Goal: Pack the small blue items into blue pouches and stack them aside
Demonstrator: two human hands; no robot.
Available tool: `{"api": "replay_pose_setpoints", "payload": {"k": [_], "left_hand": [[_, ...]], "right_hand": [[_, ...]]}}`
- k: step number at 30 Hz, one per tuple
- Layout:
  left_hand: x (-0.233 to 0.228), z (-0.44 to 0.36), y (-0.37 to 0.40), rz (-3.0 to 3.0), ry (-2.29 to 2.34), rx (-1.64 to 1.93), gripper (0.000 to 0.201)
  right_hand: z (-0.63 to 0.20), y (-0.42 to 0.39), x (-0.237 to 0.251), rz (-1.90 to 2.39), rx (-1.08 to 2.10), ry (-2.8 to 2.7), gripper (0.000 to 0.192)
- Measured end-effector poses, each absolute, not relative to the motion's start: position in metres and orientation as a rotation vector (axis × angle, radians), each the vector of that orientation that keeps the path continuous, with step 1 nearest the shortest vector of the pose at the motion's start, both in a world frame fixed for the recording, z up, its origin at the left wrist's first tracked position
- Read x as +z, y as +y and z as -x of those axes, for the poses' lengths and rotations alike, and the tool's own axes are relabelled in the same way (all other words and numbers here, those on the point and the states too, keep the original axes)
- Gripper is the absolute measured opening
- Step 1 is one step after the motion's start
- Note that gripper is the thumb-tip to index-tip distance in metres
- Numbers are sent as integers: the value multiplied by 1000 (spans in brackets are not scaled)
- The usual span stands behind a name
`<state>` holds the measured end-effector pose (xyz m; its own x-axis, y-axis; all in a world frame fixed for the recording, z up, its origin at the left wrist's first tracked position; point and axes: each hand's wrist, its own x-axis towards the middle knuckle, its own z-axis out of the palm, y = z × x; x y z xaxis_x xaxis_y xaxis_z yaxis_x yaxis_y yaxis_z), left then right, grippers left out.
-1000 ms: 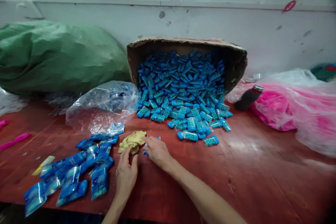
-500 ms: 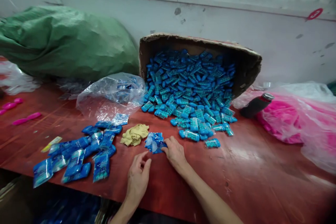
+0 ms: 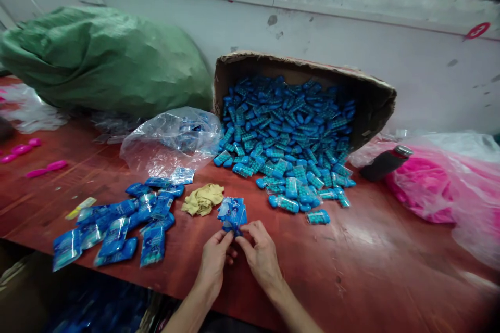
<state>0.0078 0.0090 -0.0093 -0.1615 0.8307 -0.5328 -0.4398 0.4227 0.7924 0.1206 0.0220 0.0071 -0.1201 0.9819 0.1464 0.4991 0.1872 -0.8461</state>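
Near the front edge of the red table (image 3: 390, 270), left hand (image 3: 214, 261) and right hand (image 3: 262, 256) together pinched a small blue packet (image 3: 233, 214) by its lower end, lifting it clear of the yellow cloth (image 3: 203, 200) just to its left.

- Left hand (image 3: 214, 264) — bare, no glove, ring or watch showing.
- Right hand (image 3: 261, 256) — bare too.
- Both forearms uncovered; no sleeve reaches into view.

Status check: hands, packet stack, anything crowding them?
Left hand and right hand both pinch blue packet stack. Yellow cloth just left of it, apart.
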Motion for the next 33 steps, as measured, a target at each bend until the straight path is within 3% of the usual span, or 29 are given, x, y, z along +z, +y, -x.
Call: {"api": "replay_pose_setpoints", "payload": {"k": [3,8,16,25,33], "left_hand": [[-10,-7,8,-352,1236,1191,24],[-9,-7,5,-361,1191,1179,29],[-15,-10,12,-430,1408,1201,32],[-6,-30,19,-350,1292,1254,32],[5,-19,9,-390,1034,953,30]], "right_hand": [[-120,30,2,1379,1128,-1463,29],[-117,40,-6,1293,1547,-1257,13],[-115,36,-14,1326,1474,-1199,14],[-120,29,-6,1403,1274,-1378,23],[-147,27,25,1370,1106,-1747,32]]}}
